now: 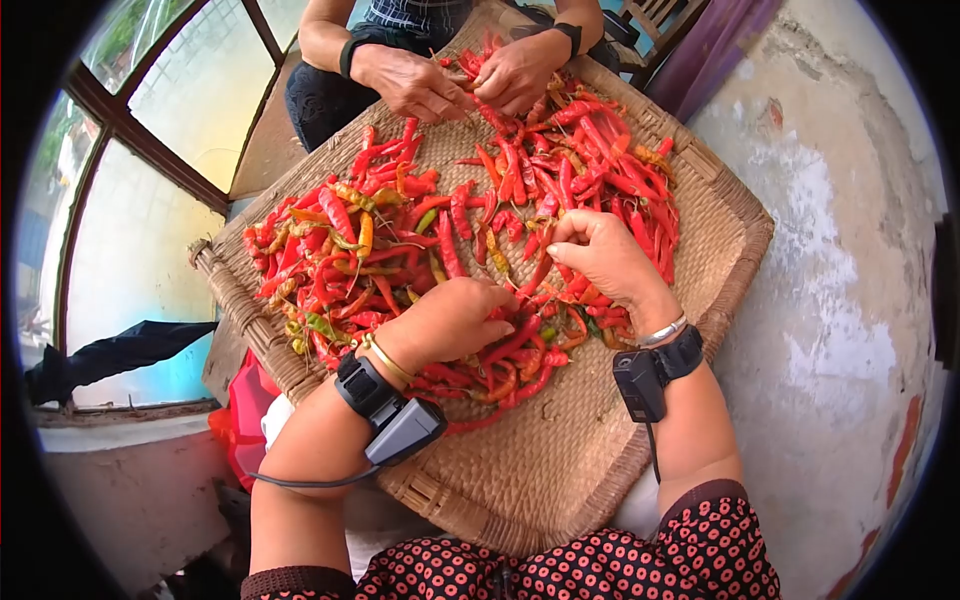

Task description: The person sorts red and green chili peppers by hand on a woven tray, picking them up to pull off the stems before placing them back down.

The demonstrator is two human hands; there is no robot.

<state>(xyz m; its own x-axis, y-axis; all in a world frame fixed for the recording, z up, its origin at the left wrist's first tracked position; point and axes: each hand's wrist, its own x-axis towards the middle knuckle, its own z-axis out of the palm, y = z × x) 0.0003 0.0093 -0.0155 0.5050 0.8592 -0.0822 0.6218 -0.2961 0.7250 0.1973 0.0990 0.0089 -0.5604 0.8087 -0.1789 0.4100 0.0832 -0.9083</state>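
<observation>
A square woven tray (pixel 560 450) lies across my lap, covered with several red chilies (pixel 590 170), some orange or green. My left hand (pixel 450 320) rests curled on the pile near the tray's middle, its fingers on a red chili (pixel 505 345). My right hand (pixel 600 255) is just to the right, fingers pinched on a red chili (pixel 540 275) that hangs below it. Both wrists wear black strapped devices.
Another person sits across the tray; that person's two hands (pixel 470 80) work on chilies at the far edge. A window (pixel 150 130) is at left, a rough plaster wall (pixel 850 300) at right. A red cloth (pixel 245 410) shows under the tray's left corner.
</observation>
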